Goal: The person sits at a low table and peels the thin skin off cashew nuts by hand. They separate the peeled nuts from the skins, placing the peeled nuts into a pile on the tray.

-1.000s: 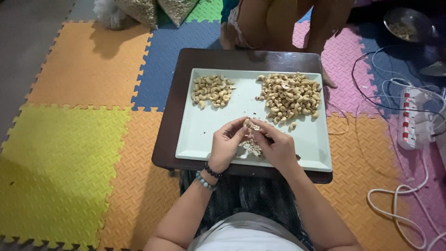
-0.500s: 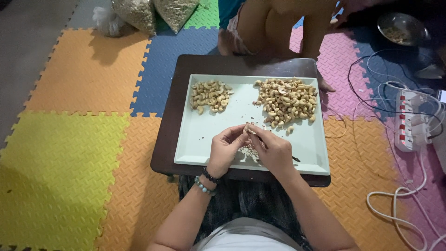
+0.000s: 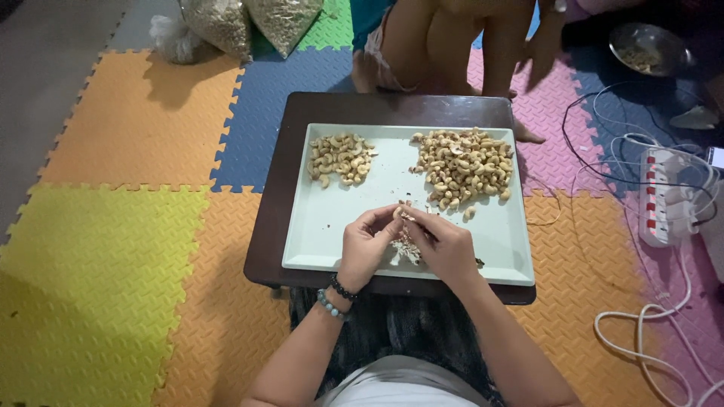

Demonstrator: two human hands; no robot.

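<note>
Pale tray (image 3: 332, 241) on low table, left hand (image 3: 364, 245) and right hand (image 3: 446, 247) both pinching one cashew (image 3: 404, 216).

We see both forearms reaching forward from the bottom edge, converging at centre. Left hand (image 3: 367, 247) curled, fingertips pinched together, two bead bracelets at the wrist. Right hand (image 3: 445, 249) curled too, fingers bent inward, thumb forward. Fingertips of both hands meet, touching; palms face each other.
</note>
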